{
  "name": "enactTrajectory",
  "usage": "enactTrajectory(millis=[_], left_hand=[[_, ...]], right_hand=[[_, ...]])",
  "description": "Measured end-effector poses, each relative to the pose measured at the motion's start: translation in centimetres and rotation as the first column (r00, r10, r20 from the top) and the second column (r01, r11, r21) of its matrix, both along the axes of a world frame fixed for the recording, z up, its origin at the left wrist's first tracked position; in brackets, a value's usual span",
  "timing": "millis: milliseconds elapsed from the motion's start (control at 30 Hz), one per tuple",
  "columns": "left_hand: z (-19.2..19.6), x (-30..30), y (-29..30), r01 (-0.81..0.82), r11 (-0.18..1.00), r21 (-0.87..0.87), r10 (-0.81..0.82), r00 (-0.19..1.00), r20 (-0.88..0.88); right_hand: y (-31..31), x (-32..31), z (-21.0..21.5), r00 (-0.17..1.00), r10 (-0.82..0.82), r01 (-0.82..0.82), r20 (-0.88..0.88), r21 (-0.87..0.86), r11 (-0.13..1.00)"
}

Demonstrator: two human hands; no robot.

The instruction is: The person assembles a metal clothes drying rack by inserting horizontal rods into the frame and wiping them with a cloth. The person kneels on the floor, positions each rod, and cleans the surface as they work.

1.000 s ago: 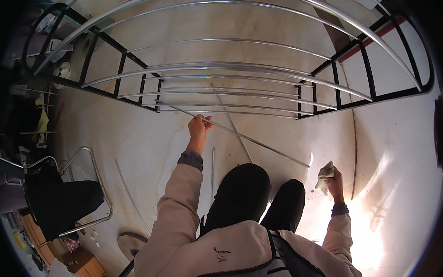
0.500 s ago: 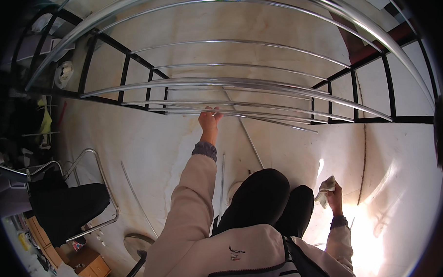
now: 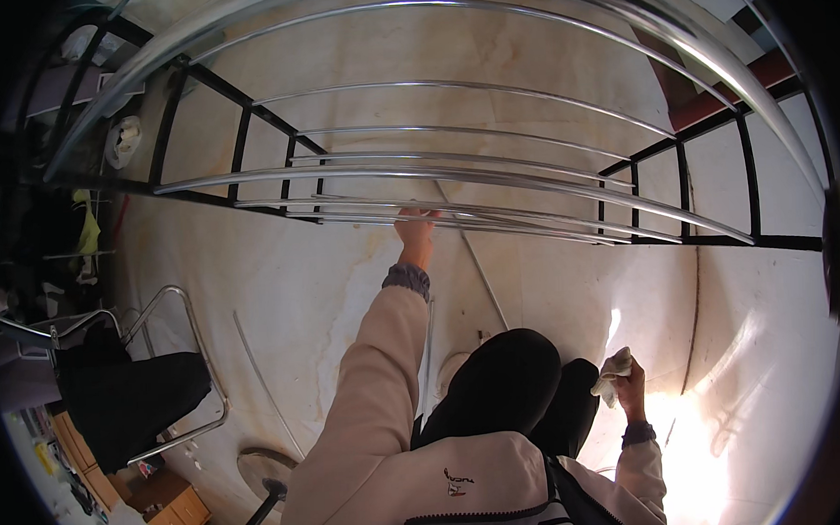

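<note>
- Left hand (image 3: 415,227) is stretched way up, fingers curled around one of the lower rails on the metal rack (image 3: 454,173). Looks like a closed grip on the rail, though the fingertips are hidden behind it.
- Right hand (image 3: 628,377) hangs down low beside the person's dark trousers, fist closed on a crumpled pale cloth (image 3: 612,371).
- So the cloth sits well apart from the rack, far below and to the right of the raised hand.
- Count: one rack with around seven shiny curved rails plus black uprights at both ends, one cloth, one loose thin rod (image 3: 484,281) lying on the pale floor (image 3: 281,267).
- One black chair (image 3: 128,393) with a chrome frame sits off to the left.
</note>
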State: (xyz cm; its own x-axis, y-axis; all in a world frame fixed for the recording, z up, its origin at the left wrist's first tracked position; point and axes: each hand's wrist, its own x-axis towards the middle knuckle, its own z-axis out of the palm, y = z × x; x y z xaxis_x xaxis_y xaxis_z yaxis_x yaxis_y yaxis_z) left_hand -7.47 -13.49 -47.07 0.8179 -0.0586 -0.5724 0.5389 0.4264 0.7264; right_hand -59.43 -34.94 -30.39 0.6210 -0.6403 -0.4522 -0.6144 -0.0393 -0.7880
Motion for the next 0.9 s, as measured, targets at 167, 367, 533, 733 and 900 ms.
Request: enactTrajectory(millis=[167, 367, 533, 733, 900], left_hand=[[0.7, 0.3, 0.4, 0.036, 0.999, 0.017, -0.035, 0.999, -0.035], [0.2, 0.4, 1.2, -0.022, 0.999, -0.028, 0.023, 0.999, 0.037], [0.0, 0.7, 0.8, -0.082, 0.996, -0.043, 0.084, 0.995, 0.051], [0.0, 0.4, 0.1, -0.077, 0.997, -0.022, 0.078, 0.994, 0.081], [-0.4, 0.3, -0.2, -0.041, 0.999, 0.025, 0.038, 0.993, 0.109]], right_hand=[[0.3, 0.4, 0.6, 1.0, 0.019, -0.019, -0.008, -0.005, 1.0], [0.5, 0.9, 0.6, 0.999, -0.033, 0.034, -0.016, 0.091, 0.995], [0.5, 1.0, 0.8, 0.993, -0.029, 0.028, -0.117, -0.008, 1.0], [0.4, 0.3, 0.8, 0.99, -0.046, 0.046, -0.13, -0.001, 0.999], [0.5, -0.3, 0.1, 0.984, -0.048, 0.041, -0.169, -0.046, 0.998]])
